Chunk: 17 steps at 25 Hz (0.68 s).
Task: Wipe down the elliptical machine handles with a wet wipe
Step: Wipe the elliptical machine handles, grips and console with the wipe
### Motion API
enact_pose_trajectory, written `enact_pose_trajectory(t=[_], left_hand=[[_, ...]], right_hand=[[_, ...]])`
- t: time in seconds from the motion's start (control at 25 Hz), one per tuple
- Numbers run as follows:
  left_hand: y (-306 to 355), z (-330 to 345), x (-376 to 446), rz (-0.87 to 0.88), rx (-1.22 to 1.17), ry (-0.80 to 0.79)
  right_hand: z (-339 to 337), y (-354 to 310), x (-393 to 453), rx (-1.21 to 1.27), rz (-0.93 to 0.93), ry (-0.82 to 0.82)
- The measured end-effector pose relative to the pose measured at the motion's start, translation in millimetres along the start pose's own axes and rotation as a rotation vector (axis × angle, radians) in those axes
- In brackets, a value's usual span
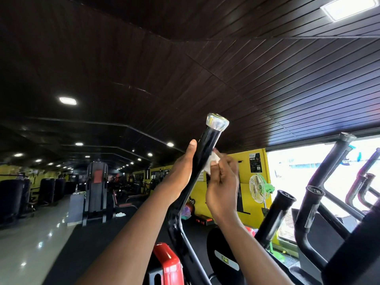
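A black elliptical handle [207, 147] rises at a slant in the middle of the view, topped by a shiny clear cap [217, 122]. My left hand [181, 173] lies against the handle's left side, thumb stretched up along the bar; its fingers are hidden behind the bar. My right hand [223, 182] pinches a crumpled white wet wipe [211, 164] and presses it on the right side of the same handle, just below the cap. A second black handle [275, 214] stands lower right, untouched.
More handles and frame tubes [329, 173] crowd the right side by a bright window. A green fan [259, 188] stands at the yellow wall. A red machine part [166, 262] sits below. Gym machines and punching bags [12, 198] line the glossy floor on the left.
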<state>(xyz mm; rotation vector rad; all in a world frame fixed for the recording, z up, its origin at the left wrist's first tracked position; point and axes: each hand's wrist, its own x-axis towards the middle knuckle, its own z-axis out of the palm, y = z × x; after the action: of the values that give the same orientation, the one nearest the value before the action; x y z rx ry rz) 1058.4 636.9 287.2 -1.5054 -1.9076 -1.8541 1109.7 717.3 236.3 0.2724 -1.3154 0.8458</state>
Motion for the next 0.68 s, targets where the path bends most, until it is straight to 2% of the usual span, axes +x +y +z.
enact_pose_trajectory(t=[0.08,0.12,0.28,0.4,0.44,0.52,0.6,0.68], left_hand=[[-2.3,-1.8,1.3,-0.020,-0.003,0.001],[-2.5,-3.0,2.3,-0.020,-0.007,0.010],[-5.5,-3.7,4.5,-0.058,-0.006,0.091],[-9.7,-4.2,5.6,-0.100,-0.067,0.138],[-8.9,-3.9,3.2,-0.109,-0.083,0.159],[-11.1,-5.6,3.7,-0.130,-0.094,0.176],[-9.7,-4.5,0.1,-0.121,-0.085,0.141],[-12.9,-4.2,-1.8,-0.097,-0.087,0.137]], right_hand=[[-2.7,-12.7,12.7,-0.155,-0.211,0.175],[-1.8,-21.6,22.0,-0.199,-0.255,0.204],[9.2,-13.2,24.7,-0.441,-0.430,0.156],[11.6,16.8,-9.6,-0.549,-0.535,0.009],[9.1,19.3,-11.3,-0.524,-0.554,-0.011],[5.1,12.0,1.8,-0.443,-0.545,0.056],[2.8,-3.2,19.2,-0.376,-0.460,0.162],[7.4,-4.8,18.4,-0.355,-0.398,0.163]])
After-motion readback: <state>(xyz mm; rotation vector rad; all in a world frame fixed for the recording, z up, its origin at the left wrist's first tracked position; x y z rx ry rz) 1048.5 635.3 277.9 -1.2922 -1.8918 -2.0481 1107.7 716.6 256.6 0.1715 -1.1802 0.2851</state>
